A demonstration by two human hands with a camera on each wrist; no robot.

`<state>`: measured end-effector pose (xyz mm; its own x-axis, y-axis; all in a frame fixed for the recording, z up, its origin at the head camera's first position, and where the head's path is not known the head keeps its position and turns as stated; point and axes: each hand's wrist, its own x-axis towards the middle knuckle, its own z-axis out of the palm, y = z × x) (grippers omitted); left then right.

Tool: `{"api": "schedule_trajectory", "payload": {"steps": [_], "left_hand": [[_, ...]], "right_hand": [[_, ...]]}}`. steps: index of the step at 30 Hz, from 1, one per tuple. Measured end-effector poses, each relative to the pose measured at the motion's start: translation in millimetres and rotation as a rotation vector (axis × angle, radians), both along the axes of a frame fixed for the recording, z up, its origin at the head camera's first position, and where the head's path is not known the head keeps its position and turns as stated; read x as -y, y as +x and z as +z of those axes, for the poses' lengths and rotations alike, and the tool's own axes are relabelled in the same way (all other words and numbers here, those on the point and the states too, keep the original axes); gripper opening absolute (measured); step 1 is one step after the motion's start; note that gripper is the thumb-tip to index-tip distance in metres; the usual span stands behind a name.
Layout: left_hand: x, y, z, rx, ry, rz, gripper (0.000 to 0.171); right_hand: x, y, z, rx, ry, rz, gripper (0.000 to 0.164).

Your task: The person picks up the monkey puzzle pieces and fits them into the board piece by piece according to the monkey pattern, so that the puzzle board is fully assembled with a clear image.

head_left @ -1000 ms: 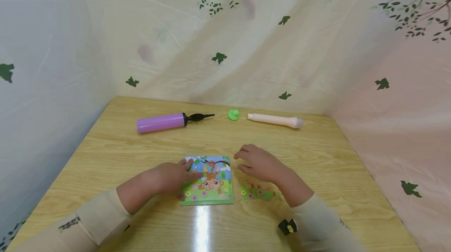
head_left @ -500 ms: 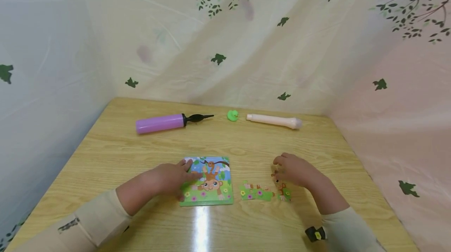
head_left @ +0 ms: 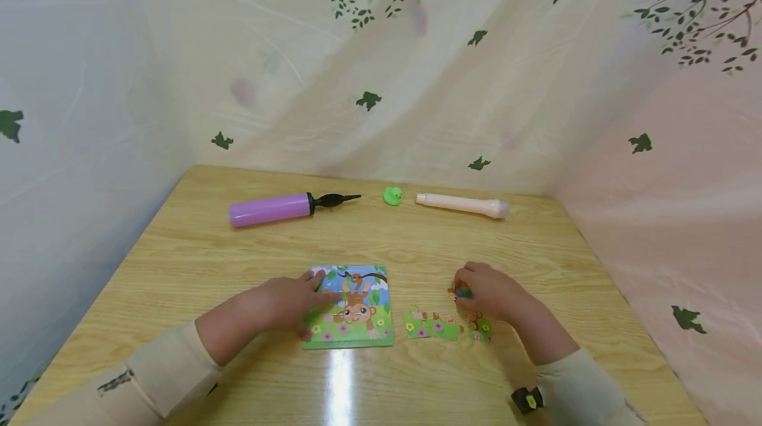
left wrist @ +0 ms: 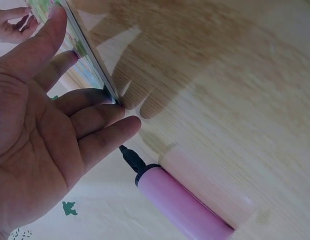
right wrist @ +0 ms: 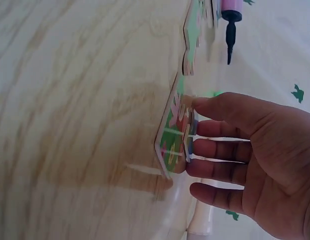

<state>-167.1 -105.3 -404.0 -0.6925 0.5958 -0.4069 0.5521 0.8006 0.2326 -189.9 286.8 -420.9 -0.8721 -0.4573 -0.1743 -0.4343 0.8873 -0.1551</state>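
Note:
A square jigsaw board (head_left: 351, 342) with a monkey picture lies on the table at centre. My left hand (head_left: 286, 303) rests on its left side, fingers spread and straight over the edge; the left wrist view shows the fingertips at the board's edge. To the right, my right hand (head_left: 494, 290) pinches a small jigsaw piece (head_left: 462, 292) with brown and blue on it between thumb and fingers, partly hidden by them. Below that hand lies a green flowered jigsaw piece (head_left: 481, 329). Between it and the board lie joined green jigsaw pieces (head_left: 431, 328) with flowers.
Along the back of the table are a purple hand pump (head_left: 270, 210) with a black nozzle, a green toy duck (head_left: 393, 196) and a pale pink wand-shaped toy (head_left: 461, 205). A cloth (head_left: 297, 82) printed with leaves and birds hangs behind and at both sides.
My right hand has moved right from beside the board to the loose pieces, then slightly left with a jigsaw piece pinched in it. The left hand stays on the board.

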Motion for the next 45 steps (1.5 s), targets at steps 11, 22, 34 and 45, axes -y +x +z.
{"api": "schedule_trajectory", "payload": {"steps": [11, 22, 34, 45], "left_hand": [[0, -1.6, -3.2, -0.016, 0.008, -0.012, 0.081], [0, -1.6, 0.9, 0.015, 0.016, 0.004, 0.081], [-1, -2.8, 1.4, -0.012, -0.003, -0.016, 0.079], [1, -2.8, -0.1, -0.022, -0.005, -0.019, 0.08]], "right_hand": [[32, -7.6, -1.5, -0.144, 0.059, 0.128, 0.019], [96, -8.1, 14.1, -0.163, 0.081, 0.266, 0.027], [147, -4.7, 0.0, -0.179, 0.183, 0.388, 0.026], [156, 1.5, -0.6, -0.169, 0.203, 0.384, 0.03]]}}
